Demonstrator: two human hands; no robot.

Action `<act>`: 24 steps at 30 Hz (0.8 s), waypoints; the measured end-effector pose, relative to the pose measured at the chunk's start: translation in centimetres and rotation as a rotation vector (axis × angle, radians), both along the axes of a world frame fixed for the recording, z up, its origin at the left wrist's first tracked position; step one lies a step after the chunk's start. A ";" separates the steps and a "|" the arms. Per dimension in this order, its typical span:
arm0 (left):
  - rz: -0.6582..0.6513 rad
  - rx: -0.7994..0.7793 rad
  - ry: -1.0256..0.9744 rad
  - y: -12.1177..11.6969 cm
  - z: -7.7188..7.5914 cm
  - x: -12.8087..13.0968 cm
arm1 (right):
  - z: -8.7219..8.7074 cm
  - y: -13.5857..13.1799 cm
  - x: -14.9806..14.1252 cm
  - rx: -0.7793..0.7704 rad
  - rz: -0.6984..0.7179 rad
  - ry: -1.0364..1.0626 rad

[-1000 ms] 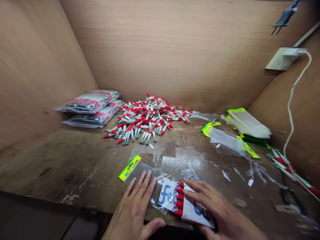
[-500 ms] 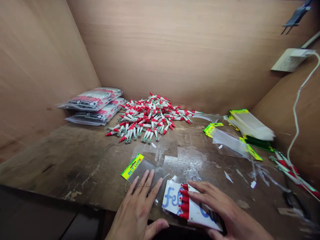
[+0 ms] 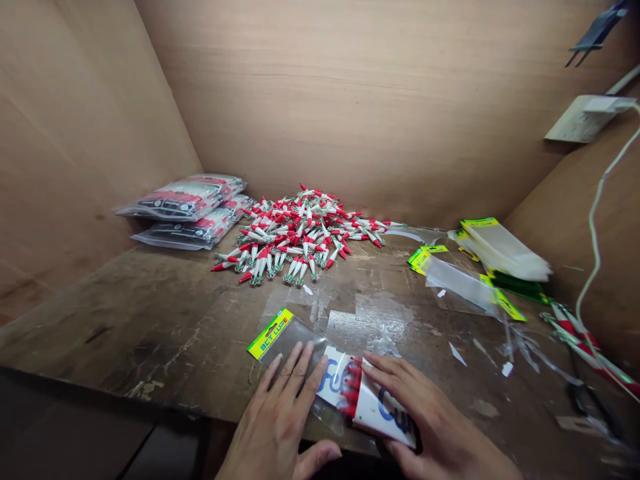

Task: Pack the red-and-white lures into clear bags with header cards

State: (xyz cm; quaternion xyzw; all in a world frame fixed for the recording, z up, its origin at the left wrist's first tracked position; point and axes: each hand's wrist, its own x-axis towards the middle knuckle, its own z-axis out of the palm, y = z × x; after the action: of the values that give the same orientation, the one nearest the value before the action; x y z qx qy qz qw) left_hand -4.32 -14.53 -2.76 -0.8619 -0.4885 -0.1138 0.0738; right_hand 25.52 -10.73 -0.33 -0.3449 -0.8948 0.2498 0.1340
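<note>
A clear plastic bag (image 3: 305,337) with a yellow-green "BCT LURE" header lies near the table's front edge. My left hand (image 3: 280,407) rests flat on it with fingers spread. My right hand (image 3: 425,407) grips a folded white card (image 3: 383,417) with blue lettering, fingers on top and thumb at the near edge. Several red tips of squid lures (image 3: 353,387) stick out of the fold; the rest of them is hidden in it. The card's left end lies at the bag's mouth, seemingly under the clear film.
A heap of red-and-white lures (image 3: 300,233) lies at the back middle, with stacked packed bags (image 3: 185,200) to its left. More header bags (image 3: 505,247) lie at the right. Scissors (image 3: 590,407), loose lures (image 3: 575,333) and a white cable (image 3: 593,233) sit at the right edge.
My right hand has moved left with the card and lures, bringing the card's end to the bag. My left hand and the bag have shifted slightly right.
</note>
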 end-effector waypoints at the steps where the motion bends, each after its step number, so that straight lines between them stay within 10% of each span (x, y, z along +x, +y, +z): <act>1: 0.002 0.012 -0.012 0.0 -0.1 0.2 | -0.4 -0.1 -0.2 0.014 -0.013 0.008; 24: -0.091 0.125 -0.150 0.3 -1.3 4.4 | -0.9 -1.3 -2.4 0.062 -0.108 0.048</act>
State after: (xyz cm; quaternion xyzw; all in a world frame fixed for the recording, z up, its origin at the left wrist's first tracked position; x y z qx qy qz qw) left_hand 0.08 -14.25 -4.02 -0.8659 -0.4451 -0.2115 0.0855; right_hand 23.17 -12.03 -1.21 -0.3824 -0.8786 0.2228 0.1793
